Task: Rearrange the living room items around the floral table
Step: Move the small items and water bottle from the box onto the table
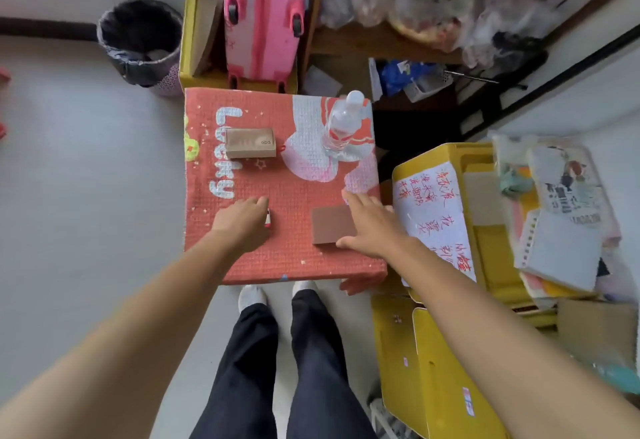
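Note:
A small table under a red patterned cloth (294,182) stands in front of me. On it sit a tan cardboard box (250,142) at the back left and a clear water bottle (341,123) at the back right. My left hand (242,222) rests palm down near the front; a small red and white object (267,219) peeks out beside its fingers. My right hand (370,227) lies flat with spread fingers, partly over a flat brown card (330,225) at the front right. Whether either hand grips anything is unclear.
Yellow boxes (433,352) with handwritten paper crowd the right side. A pink suitcase (263,16) stands behind the table, and a black-lined bin (142,43) sits at the back left. Stacked notebooks (561,230) lie at the far right. Bare grey floor spreads to the left.

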A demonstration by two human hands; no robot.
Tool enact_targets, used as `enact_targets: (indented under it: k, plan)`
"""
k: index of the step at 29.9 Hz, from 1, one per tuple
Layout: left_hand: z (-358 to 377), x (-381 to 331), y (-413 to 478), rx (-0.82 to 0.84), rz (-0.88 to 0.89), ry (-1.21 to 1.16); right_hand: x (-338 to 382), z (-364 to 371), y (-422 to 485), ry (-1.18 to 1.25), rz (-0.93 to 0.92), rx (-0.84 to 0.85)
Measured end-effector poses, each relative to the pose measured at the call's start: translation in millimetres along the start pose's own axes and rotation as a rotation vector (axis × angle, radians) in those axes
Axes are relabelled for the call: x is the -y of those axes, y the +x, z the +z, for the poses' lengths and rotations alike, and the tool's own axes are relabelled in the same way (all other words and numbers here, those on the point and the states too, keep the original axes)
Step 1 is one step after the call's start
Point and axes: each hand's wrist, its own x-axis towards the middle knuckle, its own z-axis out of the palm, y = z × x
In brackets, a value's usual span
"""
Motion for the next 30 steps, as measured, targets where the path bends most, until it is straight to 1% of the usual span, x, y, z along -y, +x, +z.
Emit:
enact_targets:
  k: [3,4,7,9,10,12,14,16,18,22,25,27,28,30]
  plan:
    - [35,5,33,0.010,-0.041,0.039,-8,31,41,-0.094,-0.100,0.032]
    - [56,7,55,0.026,-0.054,0.048,-14,51,66,-0.131,-0.124,0.069]
    - [83,11,79,0.005,-0.052,0.124,-21,75,92,-0.184,-0.135,0.107]
    - [109,16,93,-0.012,-0.033,0.144,-29,97,109,-0.233,-0.143,0.166]
    - [119,19,96,-0.040,-0.020,0.159,-34,107,114,-0.250,-0.157,0.162]
    - [128,24,98,-0.121,0.020,0.165,-40,118,117,-0.281,-0.184,0.099]
    - [131,28,97,-0.153,0.039,0.110,-43,125,119,-0.272,-0.218,0.025]
    - [123,28,92,-0.141,0.019,0.038,-41,121,119,-0.281,-0.234,0.014]
    - [112,25,83,-0.128,-0.053,-0.072,-35,112,115,-0.260,-0.232,0.032]
    - [65,32,46,-0.195,-0.177,-0.234,1,69,107,-0.218,-0.272,0.021]
    - [14,60,5,-0.303,-0.265,-0.332,58,17,96,-0.214,-0.395,-0.058]
    - [-30,89,-33,-0.405,-0.342,-0.366,109,-23,91,-0.244,-0.470,-0.154]
    - [-37,92,-34,-0.412,-0.364,-0.365,116,-28,94,-0.227,-0.477,-0.213]
    - [-81,127,-80,-0.517,-0.464,-0.353,181,-72,80,-0.242,-0.591,-0.242]
